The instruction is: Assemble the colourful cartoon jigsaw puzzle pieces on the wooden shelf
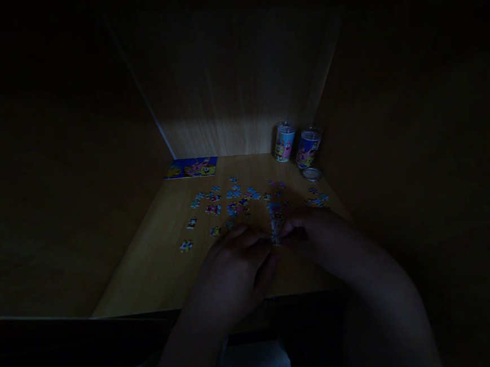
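The scene is very dark. My left hand point(235, 269) and my right hand point(312, 235) meet over the near middle of a wooden desk point(150, 270). Both have their fingers pinched on a small strip of joined puzzle pieces point(276, 223) held between them. Several loose colourful puzzle pieces point(229, 201) lie scattered on the desk just beyond my hands. A few more pieces point(317, 200) lie to the right.
A picture card point(192, 168) lies at the desk's back left. Two cartoon-printed cans point(285, 142) point(308, 148) stand at the back right, with a round lid point(312, 173) in front. Wooden walls close in the desk on three sides.
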`<act>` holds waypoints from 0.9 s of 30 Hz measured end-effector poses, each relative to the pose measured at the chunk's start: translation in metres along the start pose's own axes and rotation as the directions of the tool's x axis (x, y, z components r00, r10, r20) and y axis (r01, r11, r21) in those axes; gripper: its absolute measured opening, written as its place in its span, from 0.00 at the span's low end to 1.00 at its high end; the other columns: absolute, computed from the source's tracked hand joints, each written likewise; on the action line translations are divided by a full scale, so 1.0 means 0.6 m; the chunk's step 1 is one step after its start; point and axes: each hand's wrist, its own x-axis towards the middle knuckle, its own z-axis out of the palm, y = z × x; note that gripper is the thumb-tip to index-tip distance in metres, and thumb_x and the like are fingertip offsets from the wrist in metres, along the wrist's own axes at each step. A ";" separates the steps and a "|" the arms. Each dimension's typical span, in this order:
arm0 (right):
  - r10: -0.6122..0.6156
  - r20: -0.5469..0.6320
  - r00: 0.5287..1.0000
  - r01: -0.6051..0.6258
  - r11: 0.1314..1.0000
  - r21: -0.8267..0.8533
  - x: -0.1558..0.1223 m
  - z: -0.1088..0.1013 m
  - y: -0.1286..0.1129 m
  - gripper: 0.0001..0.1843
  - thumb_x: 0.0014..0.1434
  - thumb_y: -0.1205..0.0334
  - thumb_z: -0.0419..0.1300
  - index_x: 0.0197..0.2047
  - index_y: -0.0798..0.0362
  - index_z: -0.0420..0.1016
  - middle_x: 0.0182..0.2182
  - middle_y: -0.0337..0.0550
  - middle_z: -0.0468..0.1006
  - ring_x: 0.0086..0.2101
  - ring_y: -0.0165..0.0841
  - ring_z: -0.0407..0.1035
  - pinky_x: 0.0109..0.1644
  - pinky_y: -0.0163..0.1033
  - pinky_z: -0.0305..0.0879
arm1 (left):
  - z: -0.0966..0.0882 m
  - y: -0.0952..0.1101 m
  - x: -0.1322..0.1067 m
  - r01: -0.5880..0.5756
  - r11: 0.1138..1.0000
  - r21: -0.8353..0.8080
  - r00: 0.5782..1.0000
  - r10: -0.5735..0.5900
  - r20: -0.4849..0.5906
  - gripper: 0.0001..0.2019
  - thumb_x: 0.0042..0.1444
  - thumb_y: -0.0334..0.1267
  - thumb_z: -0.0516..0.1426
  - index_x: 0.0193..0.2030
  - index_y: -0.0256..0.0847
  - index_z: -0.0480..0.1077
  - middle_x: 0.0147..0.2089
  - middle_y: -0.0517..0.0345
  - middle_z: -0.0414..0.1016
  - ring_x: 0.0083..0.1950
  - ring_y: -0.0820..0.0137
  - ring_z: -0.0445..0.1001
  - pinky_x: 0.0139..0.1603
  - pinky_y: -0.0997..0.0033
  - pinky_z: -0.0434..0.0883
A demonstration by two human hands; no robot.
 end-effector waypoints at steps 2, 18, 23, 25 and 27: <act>0.016 -0.014 1.000 -0.016 1.000 -0.004 -0.001 0.000 0.000 0.15 0.66 0.80 0.69 0.37 0.47 0.85 0.38 0.34 0.85 0.40 0.36 0.80 0.46 0.38 0.71 | -0.001 0.001 0.000 -0.001 1.000 -0.004 1.000 0.001 0.006 0.09 0.76 0.38 0.58 0.50 0.43 0.81 0.48 0.54 0.82 0.52 0.58 0.77 0.57 0.49 0.76; -0.014 -0.135 0.991 -0.013 0.981 -0.196 -0.040 -0.011 -0.048 0.13 0.70 0.71 0.58 0.41 0.45 0.81 0.41 0.40 0.85 0.40 0.41 0.81 0.46 0.43 0.73 | -0.006 0.013 -0.003 -0.047 0.996 0.074 0.996 0.052 -0.071 0.09 0.75 0.37 0.58 0.45 0.42 0.79 0.42 0.53 0.81 0.44 0.60 0.79 0.45 0.57 0.76; -0.213 -0.062 0.975 0.210 0.976 -0.061 -0.088 -0.025 -0.119 0.12 0.67 0.69 0.59 0.43 0.39 0.78 0.37 0.36 0.83 0.36 0.37 0.80 0.39 0.39 0.77 | -0.002 0.010 -0.009 -0.049 0.996 0.077 0.999 0.049 0.001 0.09 0.70 0.38 0.60 0.36 0.45 0.76 0.31 0.60 0.81 0.30 0.63 0.78 0.32 0.60 0.66; -0.310 0.022 0.950 0.310 0.950 0.036 -0.098 -0.026 -0.137 0.11 0.66 0.68 0.62 0.41 0.38 0.77 0.37 0.36 0.83 0.35 0.37 0.79 0.36 0.39 0.78 | -0.003 0.009 -0.009 -0.044 0.995 0.090 0.999 0.043 0.021 0.10 0.69 0.38 0.61 0.33 0.45 0.74 0.29 0.59 0.80 0.29 0.63 0.78 0.31 0.60 0.64; -0.414 0.159 0.896 0.396 0.908 0.135 -0.102 -0.025 -0.152 0.10 0.64 0.66 0.64 0.39 0.37 0.76 0.35 0.35 0.82 0.32 0.37 0.79 0.33 0.38 0.79 | -0.005 0.010 -0.008 -0.030 0.995 0.094 0.998 0.025 0.061 0.12 0.68 0.36 0.60 0.31 0.44 0.72 0.28 0.59 0.78 0.28 0.65 0.76 0.30 0.60 0.62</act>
